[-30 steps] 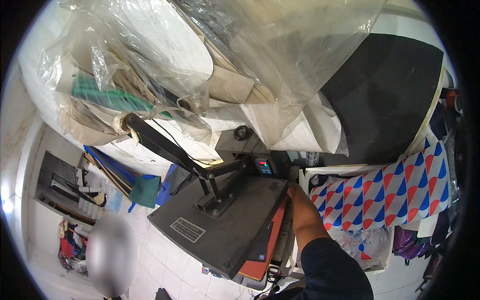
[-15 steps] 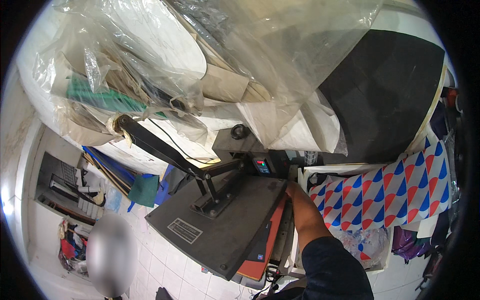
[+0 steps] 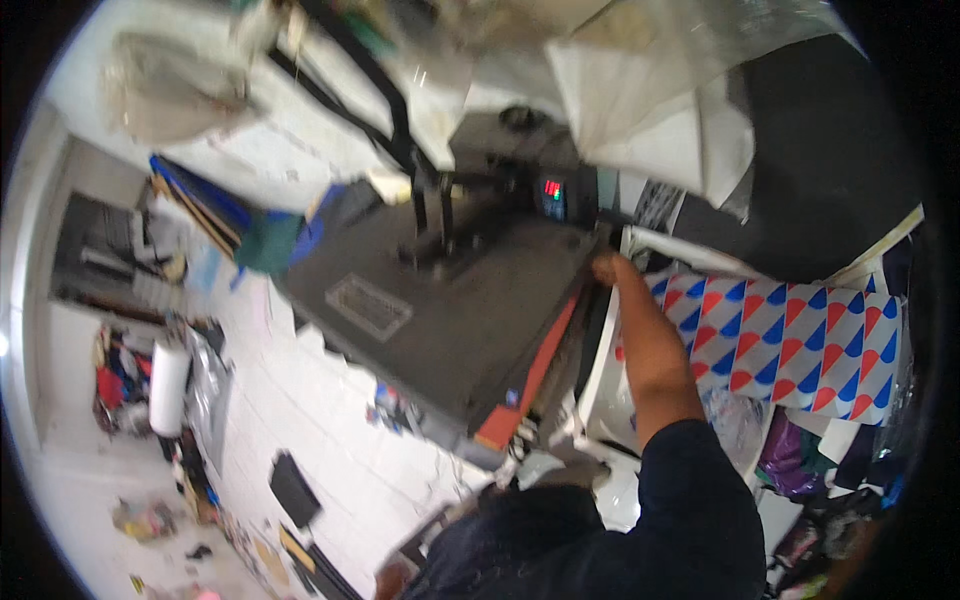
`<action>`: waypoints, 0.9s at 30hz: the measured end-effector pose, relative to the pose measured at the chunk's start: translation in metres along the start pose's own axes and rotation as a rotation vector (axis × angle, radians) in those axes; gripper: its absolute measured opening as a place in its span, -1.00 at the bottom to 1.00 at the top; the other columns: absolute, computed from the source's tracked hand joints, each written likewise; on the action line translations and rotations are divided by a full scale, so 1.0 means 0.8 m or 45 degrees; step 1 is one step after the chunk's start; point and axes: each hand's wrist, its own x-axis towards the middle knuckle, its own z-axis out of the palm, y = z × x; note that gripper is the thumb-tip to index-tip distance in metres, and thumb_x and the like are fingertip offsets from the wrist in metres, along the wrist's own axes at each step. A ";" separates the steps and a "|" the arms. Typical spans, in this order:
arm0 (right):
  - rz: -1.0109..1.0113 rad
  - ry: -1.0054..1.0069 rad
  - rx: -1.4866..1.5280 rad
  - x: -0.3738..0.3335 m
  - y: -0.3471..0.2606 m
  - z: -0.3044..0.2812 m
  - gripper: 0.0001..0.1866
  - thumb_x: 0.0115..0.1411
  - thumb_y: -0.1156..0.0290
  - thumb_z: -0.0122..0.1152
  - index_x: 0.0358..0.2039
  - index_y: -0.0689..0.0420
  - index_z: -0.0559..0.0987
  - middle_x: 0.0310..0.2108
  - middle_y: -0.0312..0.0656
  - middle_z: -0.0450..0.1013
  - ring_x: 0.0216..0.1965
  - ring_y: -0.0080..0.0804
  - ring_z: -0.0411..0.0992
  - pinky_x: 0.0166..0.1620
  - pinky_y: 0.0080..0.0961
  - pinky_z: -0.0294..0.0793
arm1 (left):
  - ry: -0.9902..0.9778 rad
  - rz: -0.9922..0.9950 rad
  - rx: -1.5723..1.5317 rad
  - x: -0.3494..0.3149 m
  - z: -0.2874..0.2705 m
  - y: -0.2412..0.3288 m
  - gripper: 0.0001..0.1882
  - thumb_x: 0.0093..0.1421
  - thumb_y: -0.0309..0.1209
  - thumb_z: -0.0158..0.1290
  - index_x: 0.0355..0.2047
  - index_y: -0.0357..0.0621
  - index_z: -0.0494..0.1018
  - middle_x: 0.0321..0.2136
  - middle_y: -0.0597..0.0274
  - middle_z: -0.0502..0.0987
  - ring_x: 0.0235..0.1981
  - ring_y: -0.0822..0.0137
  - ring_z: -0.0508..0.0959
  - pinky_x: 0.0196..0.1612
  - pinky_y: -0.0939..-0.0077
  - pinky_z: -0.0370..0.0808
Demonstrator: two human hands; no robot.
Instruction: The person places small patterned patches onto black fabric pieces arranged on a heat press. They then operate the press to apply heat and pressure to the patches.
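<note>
A heat press with a broad dark upper plate [image 3: 470, 290] fills the middle of the view. Its lever [image 3: 365, 55] stands up toward the top left. A control box [image 3: 552, 198] with a lit red display sits at its back right. Under the upper plate's right edge shows an orange-red layer [image 3: 535, 375]. My right arm reaches up from below, and my right hand [image 3: 606, 268] is at the press's right side, near the back corner. Its fingers are blurred and partly hidden. My left hand is out of view; only a blurred skin-coloured patch shows at the bottom edge.
Right of the press, a sheet with red and blue shapes [image 3: 770, 340] lies over a white-edged box. Behind it leans a large black panel [image 3: 830, 170]. Clear plastic and pale sheets hang at the back. A white roll [image 3: 168, 388] stands at left, and a dark flat object [image 3: 294, 490] lies on the floor.
The view has shifted and blurred, so the press appears higher and more floor shows at lower left. My right hand stays by the press's right edge. My torso now shows below.
</note>
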 end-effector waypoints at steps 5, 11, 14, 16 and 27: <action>-0.098 0.324 0.759 -0.116 -0.057 -0.044 -0.72 0.25 0.46 -0.05 -0.06 0.20 0.48 -0.18 -0.12 0.48 -0.22 -0.29 0.46 -0.09 -0.36 0.49 | -0.110 -0.292 -1.169 0.002 0.010 0.017 -0.75 0.25 -0.25 -0.03 -0.41 -0.19 0.44 -0.59 0.28 0.46 -0.60 0.44 0.45 -0.57 0.53 0.37; 0.124 0.810 1.389 -0.317 -0.171 -0.025 -0.64 0.28 0.31 0.02 -0.01 0.28 0.44 -0.12 -0.08 0.45 -0.21 -0.31 0.48 -0.08 -0.43 0.49 | -0.130 -0.345 -1.341 0.107 -0.007 0.013 -0.65 0.22 -0.16 0.01 -0.25 -0.23 0.47 -0.46 0.29 0.51 -0.50 0.44 0.49 -0.51 0.53 0.41; 0.321 0.940 1.136 -0.384 -0.223 0.026 -0.61 0.26 0.22 0.06 -0.03 0.23 0.46 -0.16 -0.15 0.46 -0.24 -0.39 0.48 -0.20 -0.50 0.46 | -0.276 -0.269 -1.225 0.162 -0.028 -0.018 -0.68 0.18 -0.27 0.00 -0.15 -0.25 0.45 -0.41 0.24 0.53 -0.49 0.42 0.50 -0.50 0.54 0.42; 0.359 1.057 1.257 -0.408 -0.250 0.084 -0.64 0.26 0.19 0.06 -0.06 0.17 0.50 -0.23 -0.28 0.49 -0.28 -0.52 0.46 -0.29 -0.56 0.40 | -0.228 -0.234 -1.224 0.189 -0.034 -0.048 -0.75 0.21 -0.34 -0.07 -0.14 -0.13 0.43 -0.37 0.23 0.52 -0.45 0.40 0.52 -0.45 0.53 0.44; 0.567 0.780 0.704 -0.451 -0.421 0.349 -0.62 0.28 0.17 0.07 -0.02 0.16 0.49 -0.25 -0.24 0.51 -0.29 -0.50 0.48 -0.29 -0.58 0.42 | -0.168 -0.205 -1.434 0.319 -0.053 -0.225 -0.62 0.17 -0.16 0.09 -0.07 -0.06 0.41 -0.35 0.25 0.53 -0.44 0.36 0.50 -0.43 0.46 0.44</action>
